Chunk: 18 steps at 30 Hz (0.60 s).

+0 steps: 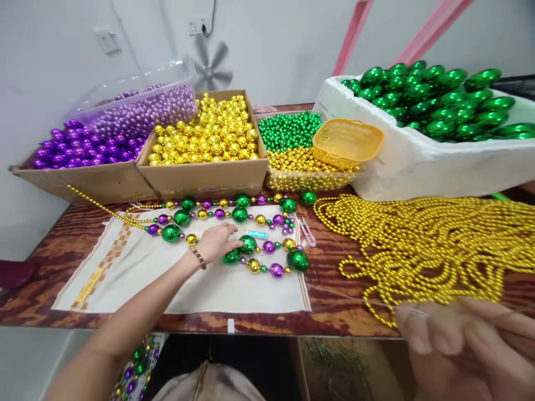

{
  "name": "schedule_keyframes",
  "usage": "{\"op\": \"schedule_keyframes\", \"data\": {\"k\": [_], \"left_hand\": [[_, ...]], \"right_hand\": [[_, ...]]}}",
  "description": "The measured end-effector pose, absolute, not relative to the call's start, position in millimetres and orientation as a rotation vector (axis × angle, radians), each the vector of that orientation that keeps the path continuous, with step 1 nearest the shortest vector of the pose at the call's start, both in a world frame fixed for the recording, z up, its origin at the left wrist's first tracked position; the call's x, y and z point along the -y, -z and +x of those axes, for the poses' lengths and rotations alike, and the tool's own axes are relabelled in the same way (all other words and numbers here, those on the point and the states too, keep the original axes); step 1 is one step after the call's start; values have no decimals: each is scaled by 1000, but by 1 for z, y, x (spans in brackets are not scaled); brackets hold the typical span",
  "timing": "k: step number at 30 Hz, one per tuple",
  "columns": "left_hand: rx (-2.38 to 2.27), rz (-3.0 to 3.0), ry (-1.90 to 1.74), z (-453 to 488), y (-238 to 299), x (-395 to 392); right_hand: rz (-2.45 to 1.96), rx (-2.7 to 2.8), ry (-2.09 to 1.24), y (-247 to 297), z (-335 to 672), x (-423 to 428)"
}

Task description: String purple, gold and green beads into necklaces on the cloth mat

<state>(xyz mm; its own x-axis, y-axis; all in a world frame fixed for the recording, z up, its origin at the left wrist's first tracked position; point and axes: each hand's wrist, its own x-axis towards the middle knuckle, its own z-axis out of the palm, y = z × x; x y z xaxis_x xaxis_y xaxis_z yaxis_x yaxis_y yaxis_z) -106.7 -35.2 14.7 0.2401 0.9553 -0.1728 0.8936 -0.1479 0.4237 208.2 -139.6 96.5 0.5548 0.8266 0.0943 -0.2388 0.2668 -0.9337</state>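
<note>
My left hand (217, 242) reaches over a white cloth (167, 278) and rests its fingertips on a green ball (248, 244) of a strung garland of green, gold and purple beads (234, 217). A beaded bracelet sits on that wrist. My right hand (463, 340) is close to the camera at the bottom right, blurred, with fingers curled; a thin thread seems to run from it towards the pile of gold bead strands (430, 245).
Cardboard boxes at the back hold purple balls (79, 150) and gold balls (204, 136). A clear tub holds small green and gold beads (292, 145) with a yellow basket (346, 142). A white foam box (413, 161) holds large green balls. Small scissors (307, 231) lie beside the cloth.
</note>
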Motion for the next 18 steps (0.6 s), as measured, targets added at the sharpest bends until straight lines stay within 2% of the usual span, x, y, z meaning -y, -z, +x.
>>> {"op": "schedule_keyframes", "data": {"k": [3, 6, 12, 18], "left_hand": [[-1546, 2056, -360, -122, -24, 29], [-1551, 2185, -499, -102, -25, 11], [-1219, 2773, -219, -16, 2, -30], [-1093, 2946, -120, -3, 22, -45]], "right_hand": [[-1065, 689, -797, -85, 210, 143], [-1044, 696, -939, -66, 207, 142], [-955, 801, -1117, -35, 189, 145], [-960, 783, -1203, -20, 186, 154]]}}
